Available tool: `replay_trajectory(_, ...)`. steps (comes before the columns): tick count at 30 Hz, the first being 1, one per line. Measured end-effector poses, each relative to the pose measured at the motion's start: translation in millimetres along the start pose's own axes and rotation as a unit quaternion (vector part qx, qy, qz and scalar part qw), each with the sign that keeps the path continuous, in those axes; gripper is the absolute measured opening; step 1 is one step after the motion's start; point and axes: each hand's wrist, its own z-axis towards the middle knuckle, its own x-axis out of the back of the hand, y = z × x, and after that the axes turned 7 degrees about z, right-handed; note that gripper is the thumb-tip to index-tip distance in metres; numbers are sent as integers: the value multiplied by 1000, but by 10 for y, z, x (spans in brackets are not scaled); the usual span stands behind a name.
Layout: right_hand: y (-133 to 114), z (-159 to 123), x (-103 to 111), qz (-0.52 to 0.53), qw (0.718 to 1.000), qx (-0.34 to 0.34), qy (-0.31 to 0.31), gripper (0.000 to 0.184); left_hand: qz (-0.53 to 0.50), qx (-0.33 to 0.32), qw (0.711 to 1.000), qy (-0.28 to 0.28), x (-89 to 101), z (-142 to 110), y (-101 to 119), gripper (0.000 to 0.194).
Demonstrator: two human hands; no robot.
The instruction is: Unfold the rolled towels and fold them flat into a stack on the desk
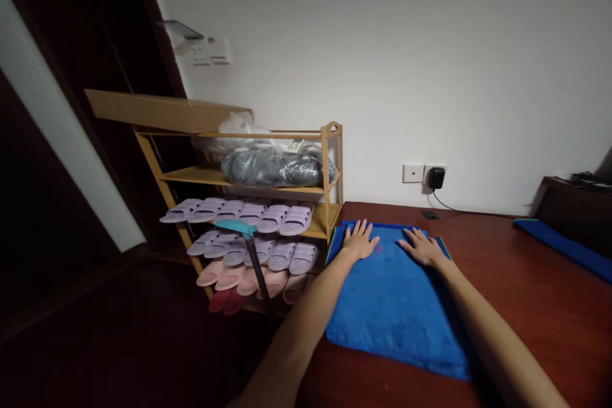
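Note:
A blue towel (396, 306) lies spread flat on the dark red wooden table (526, 293). My left hand (359, 240) rests palm down on the towel's far left part, fingers spread and holding nothing. Palm down as well, my right hand (422, 246) lies on the far right part of the towel, its fingers stretched out toward the left. The two hands are a short gap apart near the towel's far edge. Both forearms reach across the towel from the near side.
A wooden shoe rack (329, 204) stands left of the table, holding several lilac and pink slippers (268, 220) and a bagged bundle (277, 166). A cardboard box (162, 109) lies on top. A charger (435, 177) sits in the wall socket. Another blue cloth (564, 247) lies far right.

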Motion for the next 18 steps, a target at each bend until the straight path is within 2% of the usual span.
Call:
replay_trajectory(3, -38, -78, -59, -47, 999, -3, -15, 72, 26, 2, 1000, -16, -48, -14, -3, 64)
replay_trajectory(7, -209, -253, 39, -86, 996, 15, 13, 72, 45, -15, 999, 11, 94, -215, 91, 65)
replay_trajectory(9, -320, -462, 75, -94, 995, 28, 13, 73, 48, -53, 997, 19, 189, -490, 161, 66)
replay_trajectory(13, -453, -1166, 36, -95, 992, 80, -23, 74, 57, -203, 976, 59, 295, -1288, 195, 64)
replay_trajectory(16, -476, -1680, -27, -116, 985, 125, -24, 71, 52, -253, 966, 30, 269, -1774, 129, 59)
replay_trajectory(18, -477, -1870, -56, -125, 982, 140, -24, 69, 49, -263, 963, 7, 219, -1929, 85, 60)
